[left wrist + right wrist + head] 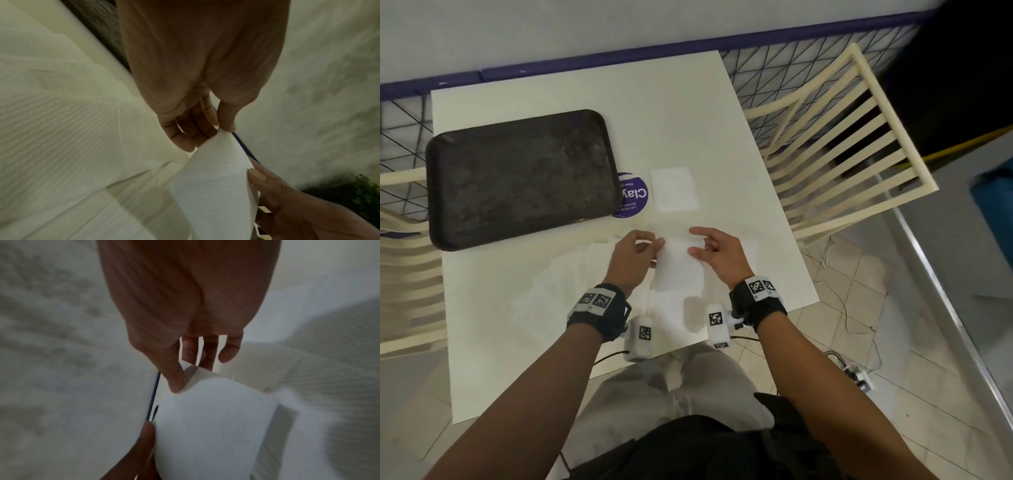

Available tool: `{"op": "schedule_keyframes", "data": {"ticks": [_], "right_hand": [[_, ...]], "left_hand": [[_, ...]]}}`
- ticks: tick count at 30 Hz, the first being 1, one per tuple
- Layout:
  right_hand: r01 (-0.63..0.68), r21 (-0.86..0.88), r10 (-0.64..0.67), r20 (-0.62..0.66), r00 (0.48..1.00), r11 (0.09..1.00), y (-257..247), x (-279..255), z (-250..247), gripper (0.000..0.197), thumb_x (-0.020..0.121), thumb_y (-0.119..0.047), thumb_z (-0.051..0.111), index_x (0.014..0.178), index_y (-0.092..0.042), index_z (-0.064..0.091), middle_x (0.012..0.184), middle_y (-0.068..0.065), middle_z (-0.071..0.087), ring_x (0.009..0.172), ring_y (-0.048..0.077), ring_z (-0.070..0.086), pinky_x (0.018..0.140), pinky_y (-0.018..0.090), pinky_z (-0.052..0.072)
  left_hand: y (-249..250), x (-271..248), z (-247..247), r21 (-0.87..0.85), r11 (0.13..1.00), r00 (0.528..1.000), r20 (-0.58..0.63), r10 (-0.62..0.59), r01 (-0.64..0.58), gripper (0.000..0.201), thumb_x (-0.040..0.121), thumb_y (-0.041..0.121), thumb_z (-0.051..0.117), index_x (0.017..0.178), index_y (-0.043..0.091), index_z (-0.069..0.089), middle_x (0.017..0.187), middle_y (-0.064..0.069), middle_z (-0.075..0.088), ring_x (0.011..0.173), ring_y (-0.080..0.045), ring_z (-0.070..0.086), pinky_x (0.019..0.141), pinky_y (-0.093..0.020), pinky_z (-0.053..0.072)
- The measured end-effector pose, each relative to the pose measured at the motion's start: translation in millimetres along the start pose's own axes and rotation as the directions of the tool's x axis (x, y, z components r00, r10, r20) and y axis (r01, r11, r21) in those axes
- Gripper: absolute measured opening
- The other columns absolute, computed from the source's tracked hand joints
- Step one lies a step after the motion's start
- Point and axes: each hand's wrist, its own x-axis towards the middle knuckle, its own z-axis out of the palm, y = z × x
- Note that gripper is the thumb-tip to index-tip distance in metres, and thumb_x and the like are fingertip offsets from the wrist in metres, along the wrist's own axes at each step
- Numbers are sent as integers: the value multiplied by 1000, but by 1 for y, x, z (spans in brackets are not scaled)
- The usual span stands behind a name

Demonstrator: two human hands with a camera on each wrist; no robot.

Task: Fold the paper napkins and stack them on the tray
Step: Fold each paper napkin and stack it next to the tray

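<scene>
Both hands – left hand (635, 255) and right hand (717, 255) – pinch the top corners of one napkin (679, 265), lifted above the table (739, 171)

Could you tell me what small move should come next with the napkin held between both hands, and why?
Probably bring the pinched far edge toward the body and lay it on the near edge. The left hand and right hand pinch the napkin lifted off the table, one folded napkin waits, and the tray holds none.
</scene>
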Motion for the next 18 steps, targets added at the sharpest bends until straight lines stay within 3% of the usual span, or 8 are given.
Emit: {"op": "schedule_keyframes", "data": {"ticks": [5, 9, 13, 15, 18], "right_hand": [[21, -101, -25, -44, 999, 995, -5, 2, 1, 28, 81, -16, 83, 108, -21, 78, 67, -14, 43, 61, 3, 43, 71, 18, 41], [26, -150, -34, -49, 998, 988, -7, 0, 1, 21, 83, -22, 82, 103, -25, 80, 63, -14, 43, 61, 7, 43, 68, 19, 41], [45, -205, -55, -46, 997, 978, -10, -2, 2, 15, 84, -27, 81, 99, -26, 81, 68, -11, 57, 65, 9, 50, 69, 17, 44], [56, -212, -69, -54, 996, 976, -11, -2, 2, 11, 84, -29, 80, 95, -27, 81, 80, -4, 70, 72, 12, 56, 74, 22, 48], [86, -261, -106, -61, 993, 962, -13, -3, 2, 10, 84, -30, 80, 94, -30, 81, 93, 2, 70, 81, 18, 62, 77, 24, 50]], "left_hand": [[1, -6, -3, 1, 996, 995, 32, 93, -93, 40, 91, 24, 78, 127, 27, 62, 84, -4, 70, 82, -15, 69, 75, -27, 60], [-4, -2, -5, 211, 957, 979, 18, 202, -201, 30, 90, 28, 79, 119, 33, 73, 85, 5, 68, 78, -9, 63, 81, -20, 53], [-5, -3, -5, 326, 917, 968, -21, 249, -229, 21, 90, 28, 78, 111, 25, 78, 96, 11, 73, 88, 0, 64, 78, -3, 44], [-5, -3, -5, 354, 906, 966, -29, 258, -232, 16, 91, 28, 77, 106, 24, 79, 98, 12, 74, 89, 2, 65, 77, -1, 43], [-4, -3, -4, 368, 901, 965, -40, 261, -228, 10, 92, 29, 76, 100, 25, 79, 97, 14, 74, 89, 2, 66, 80, -7, 45]]}}
